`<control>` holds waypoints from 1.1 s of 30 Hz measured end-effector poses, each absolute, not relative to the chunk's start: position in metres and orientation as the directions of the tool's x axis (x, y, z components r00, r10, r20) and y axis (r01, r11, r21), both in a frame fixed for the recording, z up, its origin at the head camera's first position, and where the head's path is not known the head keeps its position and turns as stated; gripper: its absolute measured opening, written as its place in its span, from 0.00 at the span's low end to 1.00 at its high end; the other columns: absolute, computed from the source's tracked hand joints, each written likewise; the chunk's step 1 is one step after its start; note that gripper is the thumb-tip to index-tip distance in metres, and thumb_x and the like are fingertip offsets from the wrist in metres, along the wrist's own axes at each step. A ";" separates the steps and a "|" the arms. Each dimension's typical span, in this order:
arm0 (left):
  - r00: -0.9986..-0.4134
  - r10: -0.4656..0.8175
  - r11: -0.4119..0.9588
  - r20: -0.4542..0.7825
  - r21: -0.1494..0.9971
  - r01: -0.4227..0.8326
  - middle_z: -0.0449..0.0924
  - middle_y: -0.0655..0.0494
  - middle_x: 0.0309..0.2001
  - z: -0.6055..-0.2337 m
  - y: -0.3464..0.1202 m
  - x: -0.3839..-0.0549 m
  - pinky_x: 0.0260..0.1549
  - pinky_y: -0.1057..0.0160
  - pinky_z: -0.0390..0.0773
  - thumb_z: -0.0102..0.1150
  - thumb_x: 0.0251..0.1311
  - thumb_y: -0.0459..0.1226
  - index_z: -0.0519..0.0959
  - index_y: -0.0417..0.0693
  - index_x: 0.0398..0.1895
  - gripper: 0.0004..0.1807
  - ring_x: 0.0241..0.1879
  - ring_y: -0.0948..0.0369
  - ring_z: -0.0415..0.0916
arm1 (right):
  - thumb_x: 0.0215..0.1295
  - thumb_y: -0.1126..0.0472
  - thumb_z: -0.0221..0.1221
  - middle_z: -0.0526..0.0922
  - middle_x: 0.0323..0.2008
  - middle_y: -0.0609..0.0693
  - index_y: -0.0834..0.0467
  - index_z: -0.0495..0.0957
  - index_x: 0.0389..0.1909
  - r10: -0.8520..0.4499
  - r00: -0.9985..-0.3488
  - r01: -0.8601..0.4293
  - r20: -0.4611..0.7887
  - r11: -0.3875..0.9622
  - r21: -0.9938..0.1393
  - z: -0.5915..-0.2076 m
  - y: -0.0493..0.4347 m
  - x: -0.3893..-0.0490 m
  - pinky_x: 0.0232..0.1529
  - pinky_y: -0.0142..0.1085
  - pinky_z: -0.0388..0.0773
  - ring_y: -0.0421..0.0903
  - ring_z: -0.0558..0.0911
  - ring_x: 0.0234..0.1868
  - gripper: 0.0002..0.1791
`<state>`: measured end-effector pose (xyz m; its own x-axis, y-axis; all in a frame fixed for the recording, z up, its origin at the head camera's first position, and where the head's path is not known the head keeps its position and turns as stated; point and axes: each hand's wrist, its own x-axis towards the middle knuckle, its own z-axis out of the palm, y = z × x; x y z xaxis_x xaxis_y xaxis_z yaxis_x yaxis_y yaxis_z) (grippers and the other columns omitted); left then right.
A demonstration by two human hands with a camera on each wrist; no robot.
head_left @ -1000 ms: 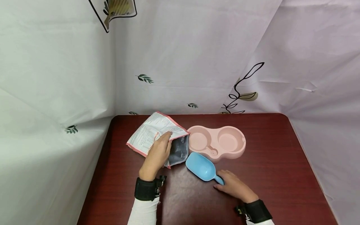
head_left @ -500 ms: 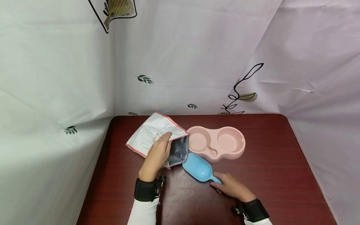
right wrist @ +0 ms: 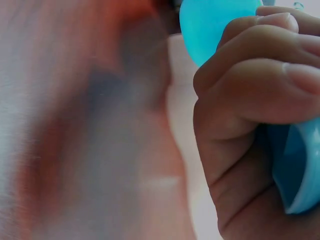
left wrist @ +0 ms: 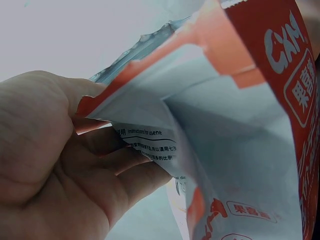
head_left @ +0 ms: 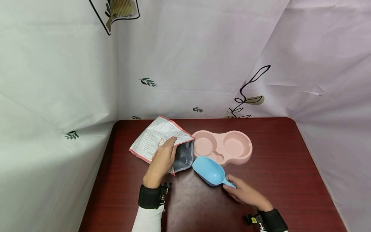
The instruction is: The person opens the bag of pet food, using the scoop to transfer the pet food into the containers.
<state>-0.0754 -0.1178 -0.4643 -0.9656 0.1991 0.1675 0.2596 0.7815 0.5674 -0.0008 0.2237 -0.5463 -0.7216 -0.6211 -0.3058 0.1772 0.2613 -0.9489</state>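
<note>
In the head view my left hand (head_left: 160,159) holds the torn, open mouth of a white bag with red edges (head_left: 150,137). The left wrist view shows my thumb over the bag's edge and the fingers behind it, with the pale inside of the bag (left wrist: 240,140) gaping. My right hand (head_left: 247,193) grips the handle of a light blue scoop (head_left: 210,170), fingers curled round it. The hollow handle end (right wrist: 312,165) sticks out of my fist in the right wrist view. The scoop's bowl faces up, its tip close by the bag's dark opening (head_left: 184,156).
Just behind the scoop sits a pink double bowl (head_left: 221,140) with two round hollows, beside the bag. All of it lies on a dark red-brown table (head_left: 284,154). White printed cloth (head_left: 185,58) hangs round the back and sides.
My right hand has closed round the scoop's handle. The scoop slid slightly left, then shifted back right and seems raised. My left hand and the bag have stayed put.
</note>
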 end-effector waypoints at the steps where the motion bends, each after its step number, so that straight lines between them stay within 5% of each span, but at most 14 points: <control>1: -0.965 0.199 0.781 0.171 0.567 0.262 0.76 0.39 0.68 -0.465 -0.118 -0.075 0.63 0.46 0.77 0.54 0.76 0.34 0.75 0.37 0.68 0.21 0.68 0.47 0.75 | 0.82 0.55 0.50 0.65 0.19 0.40 0.71 0.67 0.53 -0.628 -0.721 0.176 -0.294 0.245 -0.953 -0.544 0.225 -0.002 0.17 0.25 0.63 0.32 0.62 0.14 0.19; 10: -0.962 0.208 0.772 0.178 0.574 0.273 0.76 0.38 0.68 -0.464 -0.116 -0.074 0.63 0.45 0.77 0.53 0.77 0.34 0.74 0.35 0.69 0.21 0.67 0.46 0.75 | 0.84 0.60 0.47 0.66 0.18 0.39 0.62 0.70 0.46 -0.662 -0.728 0.052 -0.178 0.206 -0.977 -0.528 0.221 -0.013 0.14 0.27 0.63 0.30 0.63 0.13 0.09; 17: -0.968 0.204 0.771 0.144 0.585 0.250 0.74 0.39 0.69 -0.464 -0.116 -0.073 0.65 0.45 0.76 0.51 0.78 0.34 0.73 0.36 0.70 0.22 0.69 0.47 0.73 | 0.84 0.56 0.46 0.68 0.19 0.41 0.63 0.69 0.42 -0.652 -0.732 0.057 -0.198 0.230 -0.971 -0.517 0.203 -0.021 0.13 0.25 0.64 0.31 0.63 0.12 0.14; 26: -0.969 0.206 0.765 0.138 0.594 0.248 0.73 0.36 0.70 -0.466 -0.114 -0.072 0.65 0.45 0.75 0.51 0.77 0.33 0.73 0.34 0.70 0.22 0.70 0.45 0.72 | 0.83 0.60 0.49 0.76 0.20 0.55 0.58 0.74 0.44 -0.675 -0.722 -0.002 -0.149 0.218 -0.976 -0.508 0.176 -0.031 0.10 0.34 0.73 0.35 0.71 0.11 0.07; 33: -0.963 0.201 0.773 0.178 0.576 0.267 0.75 0.37 0.68 -0.468 -0.113 -0.071 0.64 0.46 0.77 0.52 0.77 0.32 0.73 0.32 0.69 0.21 0.69 0.44 0.73 | 0.85 0.56 0.46 0.73 0.22 0.47 0.60 0.72 0.47 -0.668 -0.697 0.103 -0.260 0.265 -0.959 -0.498 0.150 -0.046 0.12 0.28 0.64 0.36 0.64 0.11 0.11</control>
